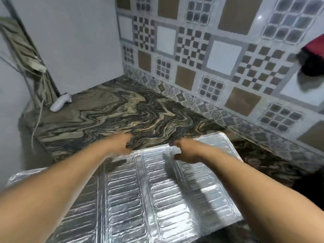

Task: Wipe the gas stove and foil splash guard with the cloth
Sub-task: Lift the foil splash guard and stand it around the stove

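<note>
A white bottle-like object (60, 103), lying on its side, is seen at the far left back of the marbled countertop (108, 109), well apart from the foil splash guard (154, 193). A thin cord (37, 120) is draped over the counter's left edge just beside it. Left of the guard, a plain white wall panel (75, 42) is met at the counter's back corner. Behind and to the right of the guard, the patterned tiled wall (210, 50) is seen, and a dark red and black cloth-like item (313, 57) is hung at the far right, above and well beyond the guard.

The foil splash guard is laid nearly flat over the near part of the counter, its ribbed panels run away from the viewer, and its long axis is directed from the near left toward the far right. Its far edge is held by both hands.

The left hand (122, 144) is placed at the guard's far left corner, fingers curled over the edge, though the grip is blurred. The right hand (184, 151) is closed around the far edge near its middle, thumb beneath and fingers on top.

Beyond the guard's far edge, a wide stretch of bare countertop is left open up to the tiled wall. The guard's right corner is set near the wall's base.
</note>
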